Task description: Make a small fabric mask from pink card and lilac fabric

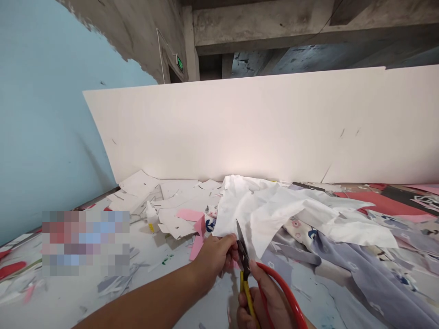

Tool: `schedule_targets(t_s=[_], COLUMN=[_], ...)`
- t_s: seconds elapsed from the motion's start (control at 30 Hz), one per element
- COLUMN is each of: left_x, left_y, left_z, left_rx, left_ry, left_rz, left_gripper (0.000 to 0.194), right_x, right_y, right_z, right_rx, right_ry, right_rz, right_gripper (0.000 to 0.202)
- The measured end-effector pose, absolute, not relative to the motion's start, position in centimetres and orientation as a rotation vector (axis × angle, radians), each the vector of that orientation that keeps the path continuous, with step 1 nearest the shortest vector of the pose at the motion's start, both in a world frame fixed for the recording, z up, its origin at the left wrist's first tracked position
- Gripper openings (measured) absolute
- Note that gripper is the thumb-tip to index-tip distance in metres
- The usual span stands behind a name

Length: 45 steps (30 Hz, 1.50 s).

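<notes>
From the wearer's head, a single view is directed forward and down across the table (pixel 154 292), with the hands (pixel 214 256) caught near and the white board (pixel 247 128) faced at the far side.

Fabric workshop; scissors (pixel 243 258), piled cloth (pixel 305 208), concrete beams (pixel 274 28)

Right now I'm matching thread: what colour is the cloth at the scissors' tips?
The cloth is white, as the head view shows.

a pale board (pixel 260 132) stands beside a blue wall (pixel 51 114), concrete beams (pixel 281 28) above
</notes>
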<state>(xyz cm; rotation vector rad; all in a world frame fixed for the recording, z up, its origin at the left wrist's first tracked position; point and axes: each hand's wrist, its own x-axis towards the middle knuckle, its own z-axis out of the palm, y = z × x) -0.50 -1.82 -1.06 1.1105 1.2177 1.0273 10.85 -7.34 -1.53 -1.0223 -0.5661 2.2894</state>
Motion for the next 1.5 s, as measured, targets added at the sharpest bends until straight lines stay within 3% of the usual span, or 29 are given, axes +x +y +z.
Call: schedule_targets(t_s=[0.5, 0.73, 1.0, 1.17, 1.5], left_x=[-0.6, -0.8, -0.9, -0.9, -0.7], left_y=[-2.2, -2.0, -2.0, -2.3, -2.5], left_z=[-1.1, -1.6, -1.5, -1.2, -0.9], left_rx=[1.178, 1.162, 1.156, 1.178, 1.209], left_ry=[1.23, 1.222, 1.212, 1.235, 1.233], left_rz=[0.988, 1.007, 0.98, 0.979, 0.967], left_gripper=[0.035, 0.032, 0.03, 0.032, 0.032], right_x=[10.1, 10.2, 10.3, 10.7, 10.2], right_y=[-8.4, -8.7, -8.4, -7.9, -7.2], right_z=[-2.5, -2.9, -1.5, -1.9, -0.2], right_rx=[-0.983, -1.156, -0.953, -0.94, -1.135], right_ry=[-0.532, -0.875, -0.517, -0.573, -0.516], right_rz=[2.185, 1.996, 2.312, 2.324, 2.28], right_gripper=[0.059, 0.055, 0.066, 0.073, 0.069])
